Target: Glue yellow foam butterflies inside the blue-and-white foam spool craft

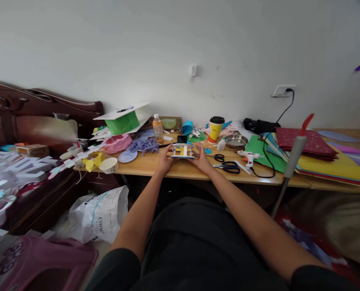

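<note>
A small white craft model (182,151) with yellow parts stands on the wooden table (180,169) straight ahead. My left hand (165,158) presses against its left side, fingers together along it. My right hand (202,157) holds its right side in the same way. Both arms reach far forward over my dark lap. Two pairs of scissors (227,163) lie just right of my right hand, and a white glue gun (249,157) with a black cord lies beyond them.
The table holds a drink bottle (157,128), a yellow paper cup (215,128), a metal bowl (235,141), purple yarn (143,144), a green box (122,122) and stacked coloured sheets (325,157). A grey pole (290,169) leans at its front right. A dark bed (31,121) with white foam letters lies left; bags sit on the floor.
</note>
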Tool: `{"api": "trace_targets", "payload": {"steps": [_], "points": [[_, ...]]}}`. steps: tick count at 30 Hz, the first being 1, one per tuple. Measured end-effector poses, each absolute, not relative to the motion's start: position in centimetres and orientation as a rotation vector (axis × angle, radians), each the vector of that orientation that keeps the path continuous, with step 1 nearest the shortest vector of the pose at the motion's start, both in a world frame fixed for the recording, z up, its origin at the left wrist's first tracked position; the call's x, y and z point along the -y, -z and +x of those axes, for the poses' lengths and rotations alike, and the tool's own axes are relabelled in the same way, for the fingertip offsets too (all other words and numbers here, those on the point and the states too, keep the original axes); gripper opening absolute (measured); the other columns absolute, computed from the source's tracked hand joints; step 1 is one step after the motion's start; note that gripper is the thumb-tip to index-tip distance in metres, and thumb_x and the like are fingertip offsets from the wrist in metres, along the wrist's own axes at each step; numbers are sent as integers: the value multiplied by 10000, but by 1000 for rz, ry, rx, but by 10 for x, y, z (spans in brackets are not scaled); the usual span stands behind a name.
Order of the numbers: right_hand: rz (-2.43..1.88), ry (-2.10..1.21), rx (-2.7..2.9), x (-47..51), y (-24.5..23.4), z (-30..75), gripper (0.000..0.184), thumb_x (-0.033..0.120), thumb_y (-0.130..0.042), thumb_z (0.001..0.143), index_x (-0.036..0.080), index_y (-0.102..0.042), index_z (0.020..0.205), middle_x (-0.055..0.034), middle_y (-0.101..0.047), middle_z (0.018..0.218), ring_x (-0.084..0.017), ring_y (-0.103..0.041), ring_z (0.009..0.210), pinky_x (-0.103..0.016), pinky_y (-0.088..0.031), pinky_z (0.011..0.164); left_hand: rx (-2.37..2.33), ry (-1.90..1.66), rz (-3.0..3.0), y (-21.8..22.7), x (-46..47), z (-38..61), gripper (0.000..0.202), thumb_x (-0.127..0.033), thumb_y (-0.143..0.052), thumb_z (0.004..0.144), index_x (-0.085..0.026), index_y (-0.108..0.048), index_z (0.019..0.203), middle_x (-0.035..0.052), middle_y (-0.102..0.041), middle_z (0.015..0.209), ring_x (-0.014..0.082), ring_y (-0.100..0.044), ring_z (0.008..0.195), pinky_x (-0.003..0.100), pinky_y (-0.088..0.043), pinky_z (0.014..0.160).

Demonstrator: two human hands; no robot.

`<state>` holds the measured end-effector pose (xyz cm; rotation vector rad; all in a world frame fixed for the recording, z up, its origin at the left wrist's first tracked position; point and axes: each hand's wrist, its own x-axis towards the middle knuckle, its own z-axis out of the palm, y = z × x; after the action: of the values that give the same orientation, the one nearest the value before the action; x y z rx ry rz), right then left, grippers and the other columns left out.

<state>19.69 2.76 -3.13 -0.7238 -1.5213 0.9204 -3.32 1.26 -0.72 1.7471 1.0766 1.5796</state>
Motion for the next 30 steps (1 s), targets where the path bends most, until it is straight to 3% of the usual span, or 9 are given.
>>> {"api": "trace_targets", "payload": {"steps": [5,7,11,13,18,30], "points": [[-833,-803,1466,-32,34,199,507,360,-657,940,206,-503,1398,-125,-514,1430,-276,-599,1176,-506,-535,962,-1053,-1571,1769,8,-12,-33,808,-305,-876,684,-293,-542,1420,107,-521,1482,298,-562,1244,394,-529,929],[-881,-761,1449,-36,37,200,408,362,-627,961,185,-561,1322,-108,-580,1333,-251,-618,1124,-478,-548,933,-1032,-1546,1743,9,-14,-34,770,-352,-844,729,-286,-532,1430,113,-532,1473,290,-588,1218,376,-545,892],[-921,-723,1500,-38,37,201,352,374,-616,969,172,-597,1258,-94,-628,1241,-218,-649,1037,-427,-572,872,-1003,-1524,1643,12,-18,-37,516,-484,-551,964,-232,-542,1413,139,-591,1394,249,-651,1131,363,-564,862],[-926,-687,1544,-35,34,203,343,376,-613,971,171,-603,1247,-92,-634,1230,-213,-652,1025,-422,-574,867,-1015,-1533,1585,14,-21,-39,476,-477,-447,1016,-201,-548,1389,144,-626,1325,226,-671,1073,370,-568,866],[-919,-539,1660,-19,25,204,311,375,-602,977,185,-622,1222,-93,-629,1255,-218,-639,1068,-440,-554,918,-1078,-1462,1512,21,-27,-40,389,-371,-616,963,-158,-577,1286,100,-651,1195,215,-668,997,420,-582,859],[-1043,-430,1696,-17,23,190,312,380,-602,977,181,-618,1216,-87,-643,1209,-201,-651,1005,-410,-572,864,-1230,-1250,1664,21,-32,-47,354,-359,-626,958,-156,-604,1247,100,-630,1247,238,-648,1066,447,-570,899]]}}
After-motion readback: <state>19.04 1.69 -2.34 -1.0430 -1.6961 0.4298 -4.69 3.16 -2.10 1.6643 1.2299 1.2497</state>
